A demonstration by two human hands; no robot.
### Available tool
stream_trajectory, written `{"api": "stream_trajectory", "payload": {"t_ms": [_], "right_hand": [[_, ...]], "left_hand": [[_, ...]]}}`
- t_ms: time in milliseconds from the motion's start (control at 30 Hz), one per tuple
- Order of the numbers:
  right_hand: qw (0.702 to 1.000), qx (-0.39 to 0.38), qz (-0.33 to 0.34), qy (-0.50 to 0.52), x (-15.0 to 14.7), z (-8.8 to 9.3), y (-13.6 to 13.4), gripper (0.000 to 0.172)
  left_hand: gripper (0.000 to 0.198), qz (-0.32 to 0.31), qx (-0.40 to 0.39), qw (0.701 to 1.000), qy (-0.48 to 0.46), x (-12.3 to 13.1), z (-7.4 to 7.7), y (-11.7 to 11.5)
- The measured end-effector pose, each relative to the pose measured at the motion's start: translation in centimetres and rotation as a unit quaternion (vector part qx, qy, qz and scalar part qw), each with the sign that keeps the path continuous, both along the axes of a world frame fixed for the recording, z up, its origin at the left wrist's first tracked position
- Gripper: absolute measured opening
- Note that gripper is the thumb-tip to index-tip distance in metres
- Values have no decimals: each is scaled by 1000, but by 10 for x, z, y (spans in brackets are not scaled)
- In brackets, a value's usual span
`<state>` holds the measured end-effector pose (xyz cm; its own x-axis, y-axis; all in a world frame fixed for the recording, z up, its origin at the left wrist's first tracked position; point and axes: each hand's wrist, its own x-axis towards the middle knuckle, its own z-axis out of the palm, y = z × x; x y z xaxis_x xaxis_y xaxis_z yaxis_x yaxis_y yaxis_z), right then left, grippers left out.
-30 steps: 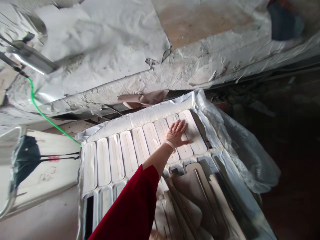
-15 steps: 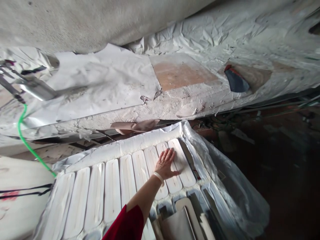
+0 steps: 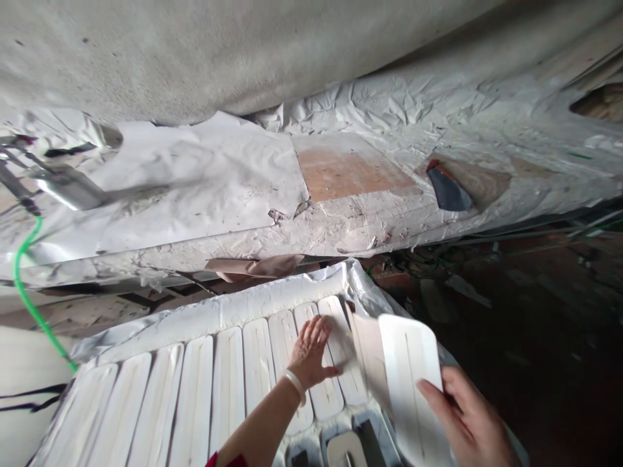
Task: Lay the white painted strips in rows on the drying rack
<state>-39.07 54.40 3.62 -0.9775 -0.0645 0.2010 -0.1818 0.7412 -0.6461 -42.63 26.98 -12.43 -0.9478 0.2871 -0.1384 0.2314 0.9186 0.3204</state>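
Note:
My left hand (image 3: 311,353), a pale bangle at its wrist, lies with fingers spread on the row of white rounded panels (image 3: 228,370). Its fingertips touch the panels near the row's right end. At the right, my right hand (image 3: 470,412) grips a white round-cornered panel (image 3: 409,363) by its edge, thumb on the face. That panel is tilted upright and has a thin line down its middle. A pinkish-beige sheet shows just behind its left edge. In front of the row sit grey frames (image 3: 372,428) with a beige rounded piece (image 3: 346,447) in them.
A white-covered bench (image 3: 195,188) runs across behind the panels. On it are a spray gun (image 3: 68,185) with a green hose (image 3: 36,311), a bare wooden patch (image 3: 350,168) and a dark curved piece (image 3: 448,188). Plastic sheeting (image 3: 357,282) lines the container's corner.
My right hand has come into view at the right, holding a white panel. My left hand stays on the row. The whole view has shifted slightly.

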Motion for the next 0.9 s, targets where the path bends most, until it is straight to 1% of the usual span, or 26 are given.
{"api": "stream_trajectory", "payload": {"t_ms": [67, 133, 233, 300, 400, 500, 567, 633, 700, 767, 900], "right_hand": [[999, -37, 13, -6, -27, -14, -3, 29], [999, -48, -12, 14, -48, -31, -7, 27], [997, -52, -40, 38, -66, -53, -12, 27], [997, -32, -40, 64, -69, -61, -14, 27], [989, 55, -23, 138, -68, -60, -15, 27], [969, 134, 7, 206, -64, -48, -16, 25], [962, 155, 23, 222, -64, -42, -17, 23], [960, 162, 35, 225, -65, -40, -19, 21], [957, 168, 43, 230, -68, -44, -21, 20], [955, 187, 49, 227, -69, -52, -25, 21], [956, 229, 95, 157, -66, -71, -32, 29]], "left_hand": [[109, -1, -3, 1000, 6, -2, -1, 1], [107, 1, -5, 1000, 13, -4, -2, 2], [104, 10, -9, 1000, 27, -5, -4, 5], [104, 14, -11, 999, 33, -5, -5, 6], [104, 13, -11, 999, 39, -5, -7, 6], [104, 10, -6, 999, 46, -3, -9, 5], [105, 2, -1, 999, 50, -3, -9, 4], [108, -5, 3, 999, 51, -4, -9, 4], [110, -8, 4, 999, 50, -4, -9, 5], [110, -10, 6, 999, 49, -4, -7, 5], [108, -16, 11, 999, 50, -5, -1, 3]]}}
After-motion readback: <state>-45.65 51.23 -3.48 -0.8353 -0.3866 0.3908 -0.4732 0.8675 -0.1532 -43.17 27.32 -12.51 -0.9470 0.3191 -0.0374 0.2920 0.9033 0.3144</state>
